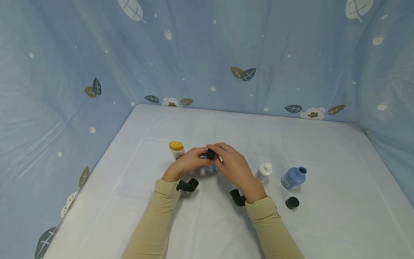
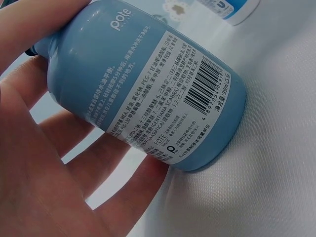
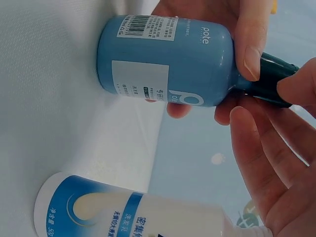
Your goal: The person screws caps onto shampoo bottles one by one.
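Both hands meet at one blue bottle (image 3: pixel 163 54) with a white printed label and a black cap (image 3: pixel 269 79). Its base stands at the white cloth. My left hand (image 1: pixel 191 160) grips the bottle around its shoulder and neck; in the left wrist view, fingers curl behind the blue body (image 2: pixel 148 74) and the barcode label faces the camera. My right hand (image 1: pixel 231 162) pinches the black cap from the other side, its thumb and fingertips on the cap's edge in the right wrist view. From the head view the two hands cover most of the bottle.
A yellow-capped bottle (image 1: pixel 176 149) stands just beyond the left hand. Right of the right hand are a white bottle (image 1: pixel 263 172), an uncapped blue bottle (image 1: pixel 293 178) and a loose black cap (image 1: pixel 292 203). Patterned blue cloth (image 1: pixel 207 54) rises behind the white table (image 1: pixel 339 172).
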The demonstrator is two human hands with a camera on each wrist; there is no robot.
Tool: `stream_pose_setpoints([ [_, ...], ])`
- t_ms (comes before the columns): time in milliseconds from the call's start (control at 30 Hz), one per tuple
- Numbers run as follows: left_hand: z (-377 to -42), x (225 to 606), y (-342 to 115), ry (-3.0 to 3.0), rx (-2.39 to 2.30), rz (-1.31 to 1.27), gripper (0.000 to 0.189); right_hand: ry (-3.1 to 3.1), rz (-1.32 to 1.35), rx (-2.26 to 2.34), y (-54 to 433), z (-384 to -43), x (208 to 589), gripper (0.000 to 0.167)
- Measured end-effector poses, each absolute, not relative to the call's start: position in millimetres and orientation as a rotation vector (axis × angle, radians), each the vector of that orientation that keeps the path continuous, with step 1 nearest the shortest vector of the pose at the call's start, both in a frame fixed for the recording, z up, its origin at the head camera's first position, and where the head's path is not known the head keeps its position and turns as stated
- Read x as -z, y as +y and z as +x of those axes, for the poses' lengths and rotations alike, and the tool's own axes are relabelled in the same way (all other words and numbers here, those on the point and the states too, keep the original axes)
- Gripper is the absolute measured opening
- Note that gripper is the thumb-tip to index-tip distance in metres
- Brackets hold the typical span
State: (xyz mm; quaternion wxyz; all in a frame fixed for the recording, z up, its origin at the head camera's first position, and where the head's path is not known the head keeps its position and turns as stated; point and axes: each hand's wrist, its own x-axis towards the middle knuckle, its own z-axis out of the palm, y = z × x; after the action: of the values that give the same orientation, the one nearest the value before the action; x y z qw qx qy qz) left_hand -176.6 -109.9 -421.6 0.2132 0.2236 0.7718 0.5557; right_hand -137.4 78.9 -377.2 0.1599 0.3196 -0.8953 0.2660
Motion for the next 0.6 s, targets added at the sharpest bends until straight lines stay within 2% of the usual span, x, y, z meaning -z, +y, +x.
stream_pose_setpoints([
  [600, -173.7, 416.1, -109.1, 2.143, -1.535, 0.593, 0.041, -2.562, 0.909, -0.749, 79.1, -136.7, 377.7, 0.035],
])
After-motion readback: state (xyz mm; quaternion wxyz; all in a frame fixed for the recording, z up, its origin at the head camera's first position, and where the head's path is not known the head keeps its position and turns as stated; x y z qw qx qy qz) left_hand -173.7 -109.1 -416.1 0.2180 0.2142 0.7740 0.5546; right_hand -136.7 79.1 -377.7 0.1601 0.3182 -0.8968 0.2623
